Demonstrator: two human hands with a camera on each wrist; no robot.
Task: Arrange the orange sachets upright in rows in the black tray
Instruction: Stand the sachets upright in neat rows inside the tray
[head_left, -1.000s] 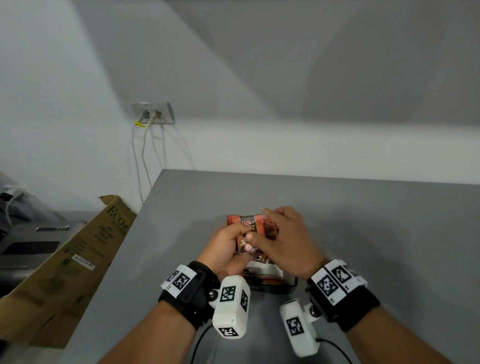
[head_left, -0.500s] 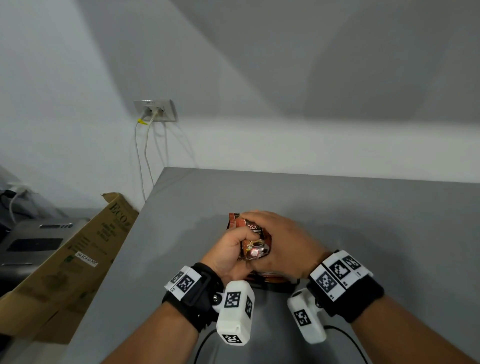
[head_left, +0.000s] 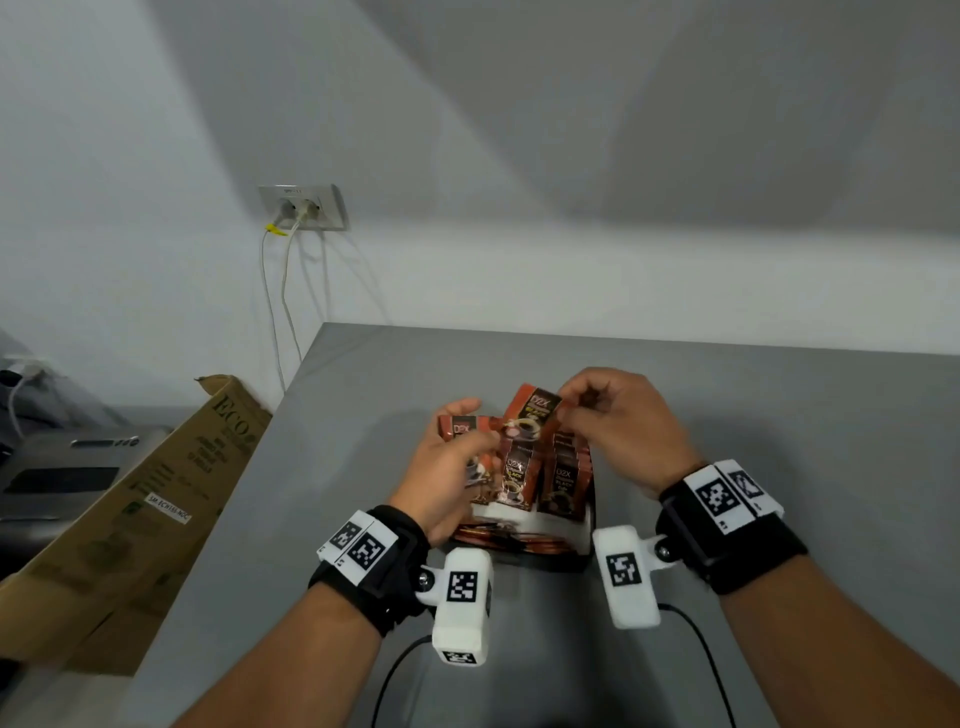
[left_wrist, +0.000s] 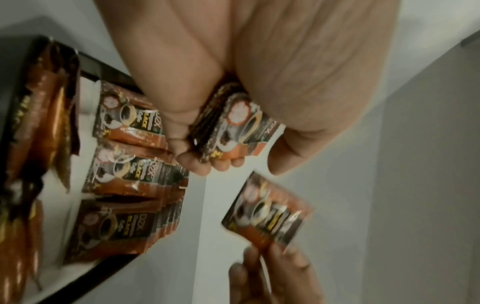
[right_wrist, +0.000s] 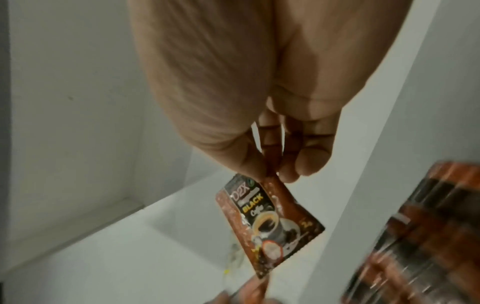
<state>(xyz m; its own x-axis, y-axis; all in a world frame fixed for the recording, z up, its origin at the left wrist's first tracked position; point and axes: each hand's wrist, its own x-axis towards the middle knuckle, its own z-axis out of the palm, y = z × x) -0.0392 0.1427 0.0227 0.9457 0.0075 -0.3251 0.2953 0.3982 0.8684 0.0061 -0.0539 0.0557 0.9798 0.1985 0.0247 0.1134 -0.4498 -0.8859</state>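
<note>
One coffee sachet (head_left: 532, 413) has come away from the bundle: the right hand (head_left: 621, 426) now pinches it alone above the black tray (head_left: 584, 558), while the left hand (head_left: 449, 470) grips the remaining stack (left_wrist: 228, 127). It looks ready to join a standing row (head_left: 563, 480).

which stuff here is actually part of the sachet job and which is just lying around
Part of the job:
- single sachet pinched by the right hand
- stack of sachets gripped by the left hand
- upright rows of sachets in the black tray

Just lying about:
- cardboard box left of the table
- wall socket with two cables
- grey machine far left
</note>
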